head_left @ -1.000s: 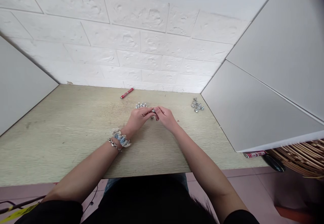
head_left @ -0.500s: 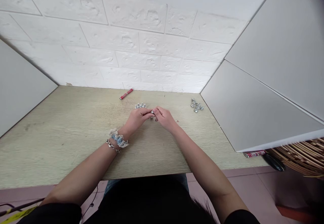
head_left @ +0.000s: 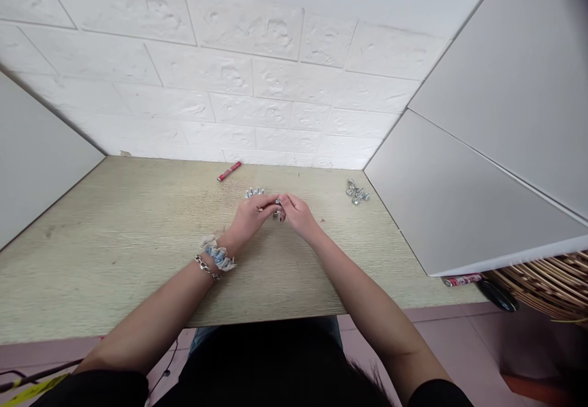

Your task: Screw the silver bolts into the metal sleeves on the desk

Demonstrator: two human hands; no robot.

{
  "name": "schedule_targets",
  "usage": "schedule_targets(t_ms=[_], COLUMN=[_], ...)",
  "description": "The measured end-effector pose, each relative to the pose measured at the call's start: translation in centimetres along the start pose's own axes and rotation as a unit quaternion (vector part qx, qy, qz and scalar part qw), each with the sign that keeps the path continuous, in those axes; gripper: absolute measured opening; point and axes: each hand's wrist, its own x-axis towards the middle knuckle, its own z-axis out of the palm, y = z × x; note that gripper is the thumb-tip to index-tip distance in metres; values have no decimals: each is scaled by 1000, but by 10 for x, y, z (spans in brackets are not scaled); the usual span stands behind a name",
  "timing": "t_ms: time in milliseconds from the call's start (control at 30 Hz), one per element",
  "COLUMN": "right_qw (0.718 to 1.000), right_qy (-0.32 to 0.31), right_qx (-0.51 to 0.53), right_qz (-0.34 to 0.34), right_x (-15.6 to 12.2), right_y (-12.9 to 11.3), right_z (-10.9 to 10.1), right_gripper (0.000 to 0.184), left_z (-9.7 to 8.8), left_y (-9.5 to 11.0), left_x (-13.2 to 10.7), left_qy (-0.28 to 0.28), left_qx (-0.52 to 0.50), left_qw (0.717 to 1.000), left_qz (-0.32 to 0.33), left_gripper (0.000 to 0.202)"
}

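My left hand (head_left: 252, 216) and my right hand (head_left: 298, 216) meet above the middle of the table, their fingertips closed together on a small silvery bolt (head_left: 278, 201). Fingers cover most of it, so its full shape is hidden. Just behind my left hand, several silvery bolts (head_left: 254, 192) stand upright in a cluster, partly blocked from view by that hand. Off to the right, by the grey panel, lies a loose pile of metal bolts (head_left: 357, 192).
A red tube-like stick (head_left: 228, 171) lies near the white brick-pattern wall (head_left: 275, 106). Grey panels (head_left: 478, 205) bound the pale wooden table (head_left: 138, 241) on the right, and another panel (head_left: 41, 155) stands at left. A woven basket (head_left: 546, 281) sits at far right.
My left hand and wrist have shifted very slightly, and the fingertips have changed their hold a little around the bolt. The cluster, the pile and the red stick stay put.
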Motion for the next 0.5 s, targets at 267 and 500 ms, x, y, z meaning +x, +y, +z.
schedule_targets(t_ms=[267, 500], right_qw=[999, 999], right_qy=[7, -22], right_qx=[-35, -22], right_qz=[-10, -6], right_x=[-1, -1], right_y=[1, -2], right_z=[0, -4], right_gripper=[37, 34], left_z=[-1, -7], left_y=[3, 4], left_x=[2, 6], left_qy=[-44, -91], left_qx=[-104, -102], left_qw=[991, 988], left_qz=[-67, -69], left_gripper=[24, 29])
